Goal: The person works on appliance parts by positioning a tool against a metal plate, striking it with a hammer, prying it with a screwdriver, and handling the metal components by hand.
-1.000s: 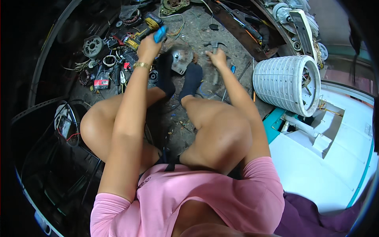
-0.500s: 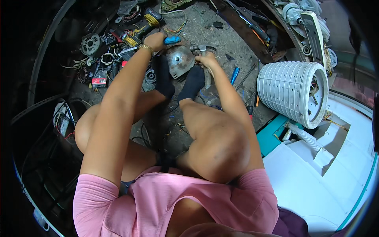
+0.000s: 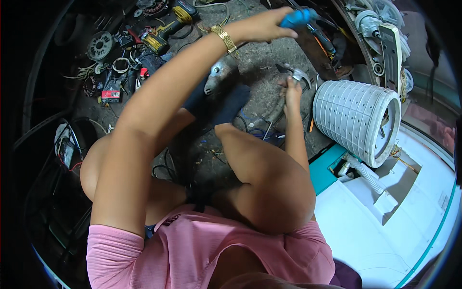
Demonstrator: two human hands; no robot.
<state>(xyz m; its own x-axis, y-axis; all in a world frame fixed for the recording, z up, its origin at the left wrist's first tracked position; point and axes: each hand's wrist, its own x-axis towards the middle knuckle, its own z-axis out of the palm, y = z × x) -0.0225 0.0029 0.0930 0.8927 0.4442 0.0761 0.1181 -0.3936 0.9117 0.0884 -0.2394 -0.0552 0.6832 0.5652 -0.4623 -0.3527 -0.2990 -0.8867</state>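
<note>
My left arm stretches across toward the upper right. Its hand (image 3: 267,25) is closed at the end of a chunky blue object (image 3: 298,18), smeared by motion, whose kind I cannot make out. In my right hand (image 3: 291,94) is a claw hammer (image 3: 297,75), gripped by its handle with the head up, near the white drum. A worn, rounded metal housing (image 3: 224,72) lies on the floor by my feet, partly hidden by my left forearm. My sock-covered right foot (image 3: 231,106) is beside it.
A yellow-and-black cordless drill (image 3: 180,14) lies among loose parts and wires at the upper left. To the right, a white perforated drum (image 3: 351,115) rests on its side beside a white appliance panel (image 3: 356,226). Long-handled tools (image 3: 322,41) sit at the upper right.
My left hand has swung from beside the metal housing to the far upper right with the blue object. The right hand has carried the hammer rightward, away from the housing.
</note>
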